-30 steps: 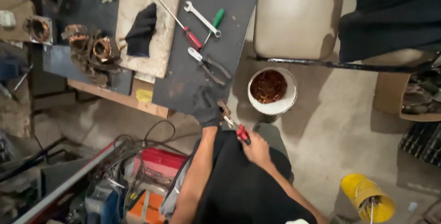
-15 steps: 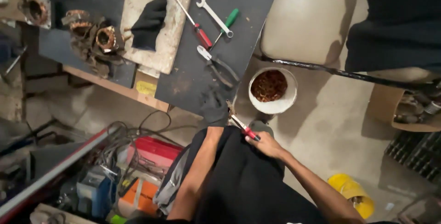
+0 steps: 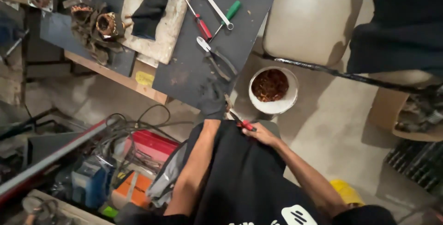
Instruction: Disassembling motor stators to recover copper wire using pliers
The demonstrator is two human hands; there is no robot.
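Note:
My left hand (image 3: 212, 101) wears a black glove and rests at the near corner of a dark board (image 3: 184, 75), fingers closed around something small that I cannot make out. Just right of it, my bare right hand (image 3: 259, 134) grips red-handled cutters (image 3: 242, 123) whose tip points toward the gloved hand. Black-handled pliers (image 3: 217, 59) lie on the board just beyond the glove. A white bucket (image 3: 285, 105) holding copper wire scraps stands on the floor right of my hands.
On the board lie a red-handled screwdriver (image 3: 197, 16), a wrench (image 3: 215, 7) and a green screwdriver (image 3: 229, 13). A spare black glove (image 3: 150, 7) and wound motor parts (image 3: 98, 23) sit at left. Cream chair seat (image 3: 314, 20), red toolbox (image 3: 151, 143), yellow container (image 3: 346, 192).
The view has tilted and slid, so the bench sits higher and further left in the picture. Both hands stay together at the board's corner, with the cutters still in my right hand.

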